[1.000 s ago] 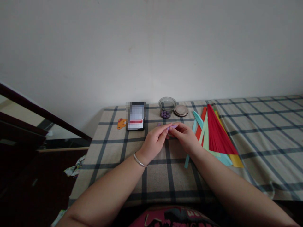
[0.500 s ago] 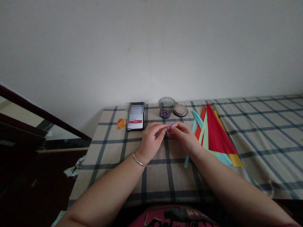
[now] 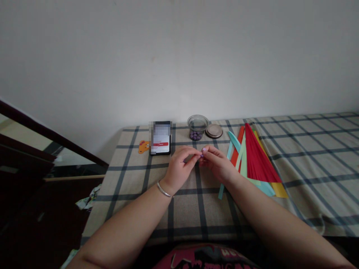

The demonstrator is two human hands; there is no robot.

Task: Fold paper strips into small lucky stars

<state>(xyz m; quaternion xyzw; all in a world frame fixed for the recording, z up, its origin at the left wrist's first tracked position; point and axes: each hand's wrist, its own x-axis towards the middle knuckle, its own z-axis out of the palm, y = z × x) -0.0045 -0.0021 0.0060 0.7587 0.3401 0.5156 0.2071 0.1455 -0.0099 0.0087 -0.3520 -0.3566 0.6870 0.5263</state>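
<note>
My left hand [image 3: 181,161] and my right hand [image 3: 220,163] meet fingertip to fingertip above the checked cloth. Between their pinched thumbs and forefingers is a small purple folded paper piece [image 3: 201,155], mostly covered by the fingers. Just beyond the hands stands a clear plastic jar [image 3: 198,123], uncovered, with several little purple pieces [image 3: 195,135] at its bottom that look like folded paper stars. Its round lid [image 3: 214,130] lies flat beside it on the right. Close to my right forearm are loose paper strips [image 3: 243,157] in blue, orange and pale green.
A phone [image 3: 162,138] with a lit screen leans at the back left, next to an orange bear-shaped piece [image 3: 144,147]. A fanned stack of red strips [image 3: 259,160] lies over yellow ones on the right. Behind the table rises a white wall [image 3: 179,59].
Both hands have shifted very slightly, with the fingertips a little lower and turned around the purple piece. The jar, lid, phone and strips have stayed put.
</note>
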